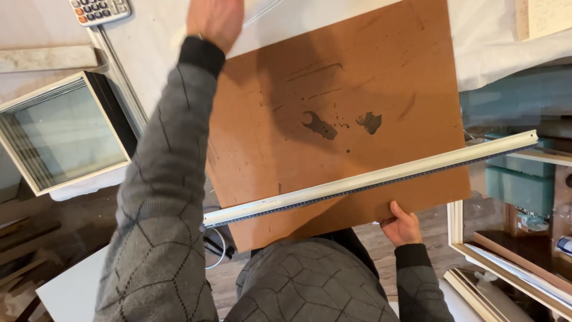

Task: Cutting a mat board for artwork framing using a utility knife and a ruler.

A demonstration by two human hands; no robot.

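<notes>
A large brown hardboard sheet (pixel 333 113) with dark stains lies on the white-covered table, its near edge overhanging toward me. A long white metal straightedge (pixel 369 179) rests across it at a slant. My right hand (pixel 402 225) grips the board's near edge from below, thumb on top. My left hand (pixel 214 21) reaches out at the top of the view, past the board's far left corner, over the white table cover; its fingers are cut off by the frame edge, so what it touches is hidden.
A calculator (pixel 100 10) lies at the top left next to a metal rail (pixel 119 74). A stack of white picture frames (pixel 62 134) stands at the left. More frames (pixel 506 268) lean at the lower right, with teal foam blocks (pixel 518 185) on shelves.
</notes>
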